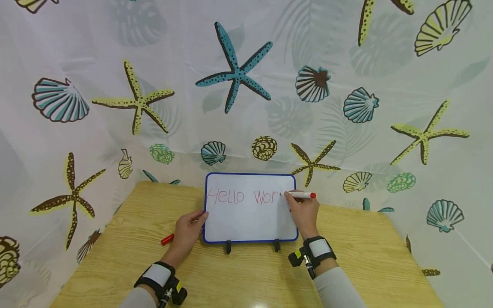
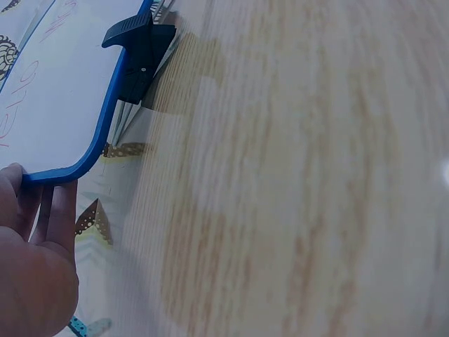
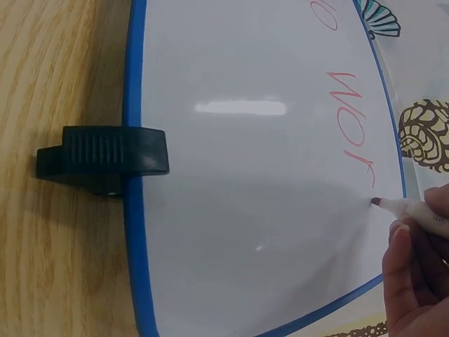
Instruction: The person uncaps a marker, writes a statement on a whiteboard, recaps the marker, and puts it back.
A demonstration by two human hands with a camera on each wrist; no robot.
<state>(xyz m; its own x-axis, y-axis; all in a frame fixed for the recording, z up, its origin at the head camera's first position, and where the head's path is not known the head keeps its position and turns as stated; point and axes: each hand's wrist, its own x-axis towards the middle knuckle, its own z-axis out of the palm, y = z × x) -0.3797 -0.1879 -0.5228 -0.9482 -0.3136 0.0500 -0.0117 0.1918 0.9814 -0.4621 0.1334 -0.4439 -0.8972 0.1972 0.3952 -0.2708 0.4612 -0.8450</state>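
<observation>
A small whiteboard (image 1: 246, 222) with a blue frame stands tilted on the table, with "Hello Wor" written across it in thin red letters. My left hand (image 1: 188, 231) holds its left edge; in the left wrist view the thumb lies on the front of the whiteboard (image 2: 66, 105) and the fingers reach behind. Between thumb and fingers, my right hand (image 1: 305, 214) pinches a white marker (image 1: 301, 195) with a red end. In the right wrist view the dark tip of the marker (image 3: 414, 210) is at the board surface, just past the "r"; whether it touches, I cannot tell.
Black stand clips (image 1: 228, 247) support the board's lower edge. A red marker cap (image 1: 167, 239) lies on the wooden table (image 1: 239, 278) beside my left forearm. Behind the table hangs a white cloth (image 1: 181, 25) printed with starfish and shells.
</observation>
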